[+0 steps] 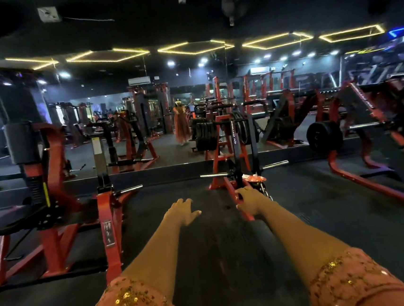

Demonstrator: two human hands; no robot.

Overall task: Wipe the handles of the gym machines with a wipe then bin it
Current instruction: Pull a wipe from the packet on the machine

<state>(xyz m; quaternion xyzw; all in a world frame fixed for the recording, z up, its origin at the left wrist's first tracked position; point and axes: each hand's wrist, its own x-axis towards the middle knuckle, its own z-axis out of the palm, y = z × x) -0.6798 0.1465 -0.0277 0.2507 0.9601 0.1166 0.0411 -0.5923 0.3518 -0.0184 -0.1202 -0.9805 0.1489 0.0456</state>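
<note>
Nearest the camera, two sequinned sleeves and bare forearms reach out over the dark floor towards the red plate-loaded machine.

Left grip: short of the machine and to its left, palm down, fingers straight and spread, holding nothing.

Right grip: over the machine's near base rail, fingers curled downward. Whether it touches the rail or encloses anything cannot be told.

Wipe: not visible in either grip or anywhere around the machine. A small red-and-white item lies at the machine's foot, just beyond the right grip; its nature is unclear.

Further up the machine, chrome pegs project to either side and black handles sit at its top. Behind it runs a mirror wall.

Assessment: the approach stage is in hand, and wiping of this machine has apparently not begun. The next move calls for a wipe confirmed in one grip, then a reach upward past the base to the black handles, closing round each along its full length.
</note>
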